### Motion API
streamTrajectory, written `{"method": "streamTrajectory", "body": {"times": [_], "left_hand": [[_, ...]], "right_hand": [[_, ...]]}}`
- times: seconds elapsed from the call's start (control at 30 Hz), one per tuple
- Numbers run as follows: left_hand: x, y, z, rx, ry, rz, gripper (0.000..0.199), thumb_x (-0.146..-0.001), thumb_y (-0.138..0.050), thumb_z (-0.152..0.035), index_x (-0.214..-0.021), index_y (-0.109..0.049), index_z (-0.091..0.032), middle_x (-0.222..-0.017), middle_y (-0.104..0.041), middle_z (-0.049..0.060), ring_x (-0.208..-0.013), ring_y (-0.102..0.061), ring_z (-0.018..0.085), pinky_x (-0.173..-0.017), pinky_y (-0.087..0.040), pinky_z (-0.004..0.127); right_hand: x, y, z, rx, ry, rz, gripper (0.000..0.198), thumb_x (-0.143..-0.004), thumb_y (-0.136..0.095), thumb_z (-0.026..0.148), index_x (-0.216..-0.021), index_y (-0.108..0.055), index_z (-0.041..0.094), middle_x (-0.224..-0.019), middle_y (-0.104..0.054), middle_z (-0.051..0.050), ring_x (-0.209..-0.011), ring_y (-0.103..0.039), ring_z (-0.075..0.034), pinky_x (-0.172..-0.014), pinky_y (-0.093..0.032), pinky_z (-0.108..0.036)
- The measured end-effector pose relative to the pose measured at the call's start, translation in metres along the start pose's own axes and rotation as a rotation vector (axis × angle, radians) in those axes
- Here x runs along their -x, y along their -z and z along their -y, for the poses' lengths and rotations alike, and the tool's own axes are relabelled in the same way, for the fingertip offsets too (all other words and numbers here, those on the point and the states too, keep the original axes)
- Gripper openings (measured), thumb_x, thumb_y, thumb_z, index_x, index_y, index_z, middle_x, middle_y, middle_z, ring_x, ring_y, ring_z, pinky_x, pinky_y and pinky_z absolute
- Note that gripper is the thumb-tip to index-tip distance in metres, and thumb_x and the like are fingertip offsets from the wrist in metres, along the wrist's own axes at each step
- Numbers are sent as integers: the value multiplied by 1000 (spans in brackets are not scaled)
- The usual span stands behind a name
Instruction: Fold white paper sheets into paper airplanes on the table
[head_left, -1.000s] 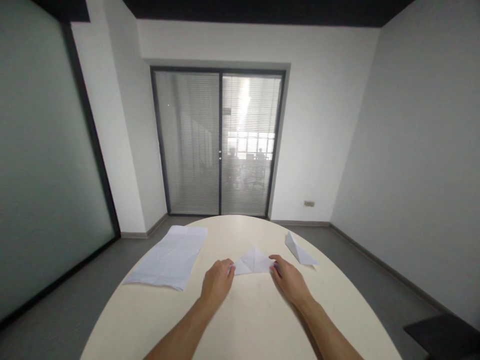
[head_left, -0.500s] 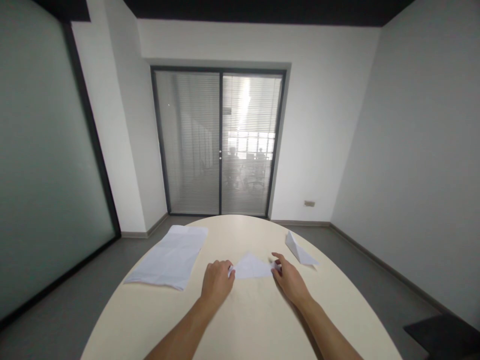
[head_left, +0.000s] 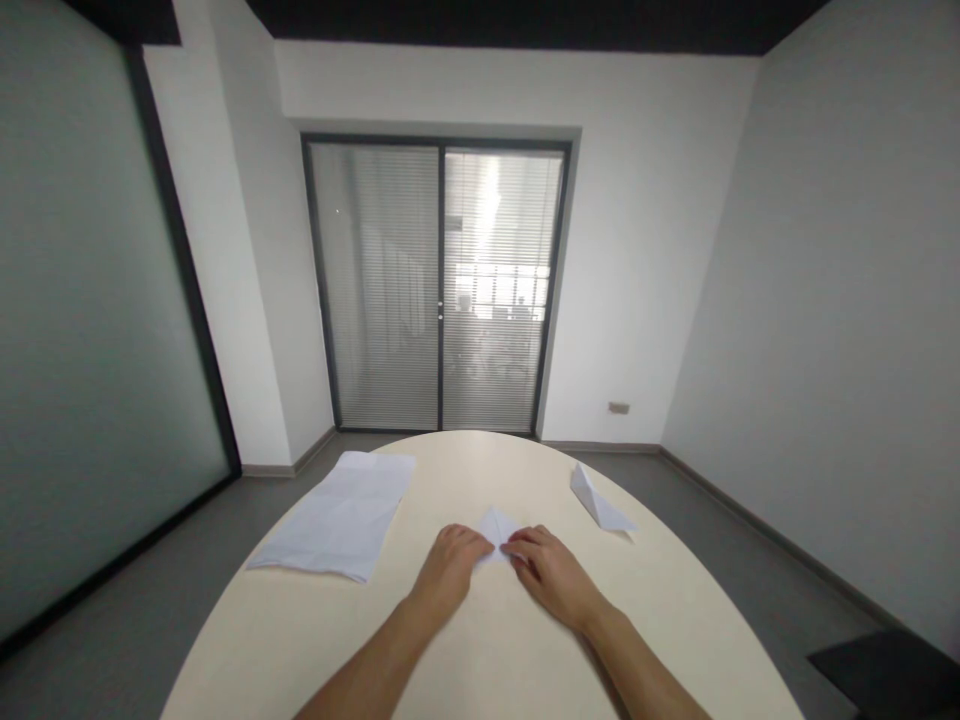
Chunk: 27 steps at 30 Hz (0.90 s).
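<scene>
A small white sheet of paper [head_left: 496, 522], folded to a peak, lies on the table between my two hands. From the left, my left hand [head_left: 450, 565] grips the paper's left side, its fingertips closed near the middle. My right hand [head_left: 551, 572] holds the right side in the same way, fingers bent over the paper. The fingertips of both hands almost meet, and they cover the paper's outer parts. To the right sits another folded white paper [head_left: 600, 502], apart from my hands.
White sheets of paper [head_left: 337, 515] lie at the left of the round cream table [head_left: 480, 450]. Glass doors with blinds [head_left: 442, 290] stand beyond it. A dark flat object [head_left: 889, 668] is at the lower right, off the table.
Both hands have moved inward, bringing the paper's left and right corners toward its middle. The other papers stay where they were.
</scene>
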<state>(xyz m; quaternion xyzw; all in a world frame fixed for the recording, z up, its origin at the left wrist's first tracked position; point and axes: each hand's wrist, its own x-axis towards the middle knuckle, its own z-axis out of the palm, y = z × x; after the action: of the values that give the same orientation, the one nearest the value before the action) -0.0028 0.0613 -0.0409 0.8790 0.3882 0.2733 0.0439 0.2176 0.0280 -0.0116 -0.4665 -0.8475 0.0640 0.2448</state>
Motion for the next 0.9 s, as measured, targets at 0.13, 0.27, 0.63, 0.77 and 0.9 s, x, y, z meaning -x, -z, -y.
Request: {"method": "streamTrajectory", "body": {"times": [0.13,0.27,0.63,0.77,0.9], "left_hand": [[2,3,-6,65,-11,26,36,-87,-51,-2,-106,-71,-25,-114,-71,1,-107,-60,20,-99,-43,37],[6,10,-17,74,-63,45,26,-89,-57,-15,-111,-68,-25,-121,-68,2,-110,-57,21,-102,-42,38],[10,22,-27,177,-146,148,34,-81,-66,-24,-115,-67,-25,-128,-65,4,-118,-56,22,-108,-37,38],[11,23,-28,224,-186,172,39,-78,-69,-25,-117,-67,-25,-131,-64,4,-120,-57,22,-110,-36,37],[10,23,-27,229,-197,191,35,-80,-66,-23,-115,-69,-27,-130,-65,2,-119,-58,22,-108,-38,36]], "right_hand": [[0,-2,2,18,-49,33,36,-95,-46,31,-124,-67,27,-126,-66,-8,-117,-56,-24,-103,-42,-40],[0,-4,-6,65,-111,43,41,-97,-43,38,-129,-64,23,-136,-61,-10,-128,-51,-25,-112,-35,-42],[3,-16,-19,121,-198,-82,39,-95,-48,38,-126,-66,24,-132,-63,-10,-130,-49,-27,-114,-31,-46],[1,-13,-20,120,-187,-98,36,-95,-46,33,-119,-70,23,-123,-67,-11,-118,-57,-25,-104,-42,-40],[1,-14,-21,89,-165,-94,37,-95,-44,30,-121,-69,20,-124,-67,-11,-119,-57,-24,-107,-41,-41]]}}
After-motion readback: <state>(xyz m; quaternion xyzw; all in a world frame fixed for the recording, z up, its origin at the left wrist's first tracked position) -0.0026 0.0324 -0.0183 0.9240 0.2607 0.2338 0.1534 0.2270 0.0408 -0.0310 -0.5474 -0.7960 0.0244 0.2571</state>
